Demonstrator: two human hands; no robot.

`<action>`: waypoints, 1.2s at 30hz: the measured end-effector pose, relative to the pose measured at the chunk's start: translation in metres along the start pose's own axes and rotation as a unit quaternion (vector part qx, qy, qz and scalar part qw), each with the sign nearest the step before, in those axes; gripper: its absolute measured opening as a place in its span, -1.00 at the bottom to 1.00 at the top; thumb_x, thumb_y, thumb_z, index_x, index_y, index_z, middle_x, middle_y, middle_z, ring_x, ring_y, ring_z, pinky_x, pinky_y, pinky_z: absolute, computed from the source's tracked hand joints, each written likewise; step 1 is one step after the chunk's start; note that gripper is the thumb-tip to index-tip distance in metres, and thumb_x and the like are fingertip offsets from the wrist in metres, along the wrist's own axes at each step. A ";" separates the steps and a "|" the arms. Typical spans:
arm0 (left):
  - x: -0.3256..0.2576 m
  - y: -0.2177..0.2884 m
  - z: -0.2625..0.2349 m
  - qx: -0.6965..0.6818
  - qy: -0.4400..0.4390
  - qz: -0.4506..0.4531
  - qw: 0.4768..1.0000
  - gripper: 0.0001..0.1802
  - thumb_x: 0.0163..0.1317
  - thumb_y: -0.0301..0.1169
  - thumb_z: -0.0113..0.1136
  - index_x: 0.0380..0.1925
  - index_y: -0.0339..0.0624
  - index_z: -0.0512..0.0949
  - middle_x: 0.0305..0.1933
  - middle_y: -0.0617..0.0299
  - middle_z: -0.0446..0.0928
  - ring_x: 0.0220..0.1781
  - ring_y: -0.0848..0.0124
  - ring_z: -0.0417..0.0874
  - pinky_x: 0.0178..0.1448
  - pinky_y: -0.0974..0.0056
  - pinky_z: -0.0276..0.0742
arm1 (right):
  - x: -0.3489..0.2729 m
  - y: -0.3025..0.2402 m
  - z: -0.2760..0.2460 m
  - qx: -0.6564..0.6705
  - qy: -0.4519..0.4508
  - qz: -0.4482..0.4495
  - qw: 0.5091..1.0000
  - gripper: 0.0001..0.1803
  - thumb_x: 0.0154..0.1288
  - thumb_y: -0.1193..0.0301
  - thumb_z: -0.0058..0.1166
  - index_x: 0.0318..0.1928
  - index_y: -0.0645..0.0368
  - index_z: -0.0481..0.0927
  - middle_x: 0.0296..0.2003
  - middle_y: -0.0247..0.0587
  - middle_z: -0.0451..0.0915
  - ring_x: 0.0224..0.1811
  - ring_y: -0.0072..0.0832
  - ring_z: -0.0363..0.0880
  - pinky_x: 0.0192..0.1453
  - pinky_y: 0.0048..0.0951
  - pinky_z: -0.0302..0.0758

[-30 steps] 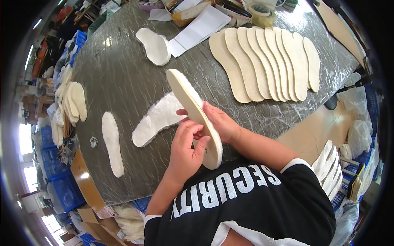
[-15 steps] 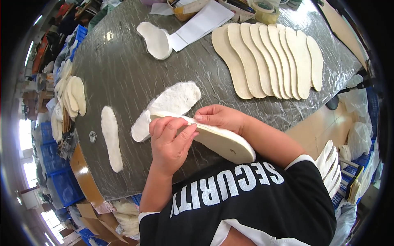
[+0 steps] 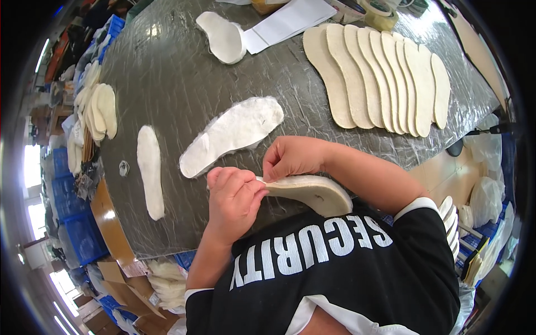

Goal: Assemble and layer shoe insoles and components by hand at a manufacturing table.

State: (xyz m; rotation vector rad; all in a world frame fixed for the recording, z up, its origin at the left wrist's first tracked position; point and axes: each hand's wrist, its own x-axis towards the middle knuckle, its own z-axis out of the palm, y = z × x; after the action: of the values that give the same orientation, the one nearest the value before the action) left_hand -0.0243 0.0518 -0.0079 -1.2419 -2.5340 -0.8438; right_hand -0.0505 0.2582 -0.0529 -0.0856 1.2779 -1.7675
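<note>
— At the near edge of the counter [image 3: 184, 72], what are the two hands doing?

— Both grip one cream insole [image 3: 312, 192]. It lies nearly flat, just above the counter's edge and close to the person's chest, with its fuzzy side up and its pale, smooth edge toward the camera.

— How are the fingers set?

— The left hand [image 3: 234, 201] is clenched, pinching the insole's left tip between thumb and fingertips. The right hand [image 3: 293, 156] curls over the top from behind, its fingers pressed down on the same end. The two hands almost touch.

— What lies just beyond them?

— A white fleecy sole-shaped piece [image 3: 231, 134] lies flat on the counter, slanting from lower left to upper right, just beyond the hands and apart from them. To its left, a narrower white sole piece [image 3: 151, 170] lies lengthwise, with a small round ring [image 3: 124, 167] beside it.

— And farther back?

— A fanned row of cream insoles [image 3: 379, 78], overlapping one another, covers the far right of the counter. Another white sole piece [image 3: 222, 36] lies at the far middle, touching a sheet of white paper [image 3: 290, 22]. A stack of pale insoles [image 3: 97, 109] sits by the left edge.

— What covers the counter?

— A grey, wrinkled, shiny sheet.
</note>
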 end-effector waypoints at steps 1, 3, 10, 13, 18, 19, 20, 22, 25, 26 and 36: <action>-0.003 -0.001 0.001 0.000 -0.005 0.001 1.000 -0.74 -0.23 -0.51 0.47 -0.48 -0.12 0.58 -0.33 0.29 0.53 -0.22 0.23 0.51 -0.04 0.12 0.31 | -0.001 -0.004 0.004 -0.103 0.020 -0.010 0.994 -0.87 0.20 0.46 0.26 -0.45 0.24 0.67 -0.55 -0.41 0.59 -0.52 -0.69 0.47 -0.42 -0.56 0.41; -0.012 -0.004 0.004 0.002 -0.007 -0.001 1.000 -0.75 -0.19 -0.49 0.45 -0.46 -0.12 0.59 -0.31 0.29 0.54 -0.22 0.25 0.52 -0.03 0.12 0.31 | 0.000 -0.007 0.009 -0.205 0.038 -0.019 0.978 -0.87 0.17 0.46 0.24 -0.47 0.25 0.66 -0.57 -0.39 0.59 -0.52 -0.68 0.47 -0.42 -0.54 0.41; -0.016 -0.001 0.009 -0.028 0.003 0.023 0.999 -0.74 -0.17 -0.53 0.45 -0.45 -0.13 0.56 -0.35 0.28 0.53 -0.28 0.23 0.50 -0.08 0.11 0.32 | 0.002 -0.005 0.006 -0.300 0.094 -0.064 0.947 -0.85 0.10 0.42 0.23 -0.49 0.25 0.64 -0.61 -0.32 0.56 -0.52 -0.63 0.46 -0.39 -0.46 0.43; -0.022 -0.003 0.016 -0.051 0.019 -0.031 0.998 -0.75 -0.10 -0.54 0.40 -0.40 -0.14 0.54 -0.35 0.26 0.53 -0.30 0.22 0.49 -0.07 0.12 0.31 | 0.001 -0.005 0.006 -0.289 0.109 -0.057 0.949 -0.84 0.10 0.41 0.23 -0.50 0.25 0.64 -0.61 -0.33 0.56 -0.53 -0.63 0.45 -0.39 -0.45 0.42; -0.013 0.002 0.012 -0.002 -0.009 -0.052 0.999 -0.82 0.01 -0.55 0.31 -0.39 -0.16 0.50 -0.37 0.24 0.50 -0.28 0.21 0.48 -0.07 0.14 0.28 | 0.001 -0.003 0.005 -0.278 0.090 -0.053 0.955 -0.80 0.16 0.36 0.26 -0.47 0.24 0.64 -0.61 -0.36 0.54 -0.53 -0.64 0.44 -0.40 -0.48 0.40; -0.016 -0.001 0.013 0.001 -0.036 -0.057 0.998 -0.79 -0.01 -0.53 0.31 -0.35 -0.14 0.51 -0.28 0.23 0.47 -0.18 0.21 0.48 -0.01 0.09 0.28 | 0.000 -0.003 0.006 -0.270 0.088 -0.048 0.958 -0.80 0.17 0.36 0.26 -0.46 0.24 0.64 -0.60 -0.37 0.55 -0.52 -0.64 0.44 -0.39 -0.48 0.41; -0.015 0.000 0.012 0.001 -0.035 -0.057 0.998 -0.79 -0.01 -0.53 0.31 -0.35 -0.14 0.51 -0.28 0.23 0.47 -0.18 0.21 0.48 -0.01 0.09 0.28 | -0.002 -0.004 0.007 -0.262 0.086 -0.042 0.960 -0.80 0.18 0.35 0.27 -0.45 0.24 0.64 -0.59 -0.37 0.56 -0.51 -0.64 0.44 -0.38 -0.48 0.41; -0.011 0.003 0.012 -0.001 -0.030 -0.073 0.997 -0.80 0.02 -0.57 0.28 -0.35 -0.20 0.48 -0.25 0.17 0.47 -0.15 0.14 0.47 0.03 0.10 0.32 | -0.002 0.001 0.000 -0.265 0.074 -0.054 0.960 -0.78 0.18 0.32 0.30 -0.41 0.24 0.64 -0.56 -0.37 0.57 -0.48 -0.64 0.46 -0.36 -0.47 0.41; -0.011 0.003 0.010 -0.005 -0.035 -0.082 0.996 -0.80 0.02 -0.60 0.25 -0.33 -0.21 0.48 -0.15 0.13 0.50 -0.08 0.10 0.48 0.06 0.09 0.34 | -0.015 -0.005 -0.001 -0.281 0.036 -0.093 0.955 -0.74 0.15 0.29 0.35 -0.35 0.24 0.64 -0.50 -0.34 0.61 -0.44 -0.57 0.51 -0.32 -0.41 0.44; -0.011 0.002 0.010 -0.002 -0.027 -0.081 0.996 -0.80 0.02 -0.61 0.25 -0.34 -0.22 0.48 -0.14 0.12 0.52 -0.08 0.10 0.49 0.05 0.09 0.34 | -0.021 -0.012 0.002 -0.292 0.014 -0.120 0.949 -0.73 0.13 0.29 0.37 -0.31 0.24 0.64 -0.46 -0.30 0.62 -0.42 -0.49 0.55 -0.30 -0.37 0.46; -0.016 -0.007 0.025 -0.093 0.002 -0.084 0.992 -0.85 -0.02 -0.65 0.24 -0.43 -0.25 0.50 -0.32 0.14 0.59 -0.27 0.14 0.58 -0.06 0.13 0.44 | -0.017 -0.004 0.014 -0.574 0.105 -0.162 0.796 -0.82 0.10 0.33 0.28 -0.31 0.11 0.63 -0.36 -0.19 0.64 -0.26 -0.15 0.63 -0.20 -0.18 0.52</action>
State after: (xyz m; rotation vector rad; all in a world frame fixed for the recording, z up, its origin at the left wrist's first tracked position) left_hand -0.0181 0.0526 -0.0378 -1.0827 -2.6355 -1.1422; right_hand -0.0364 0.2601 -0.0364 -0.8533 2.4586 -0.9964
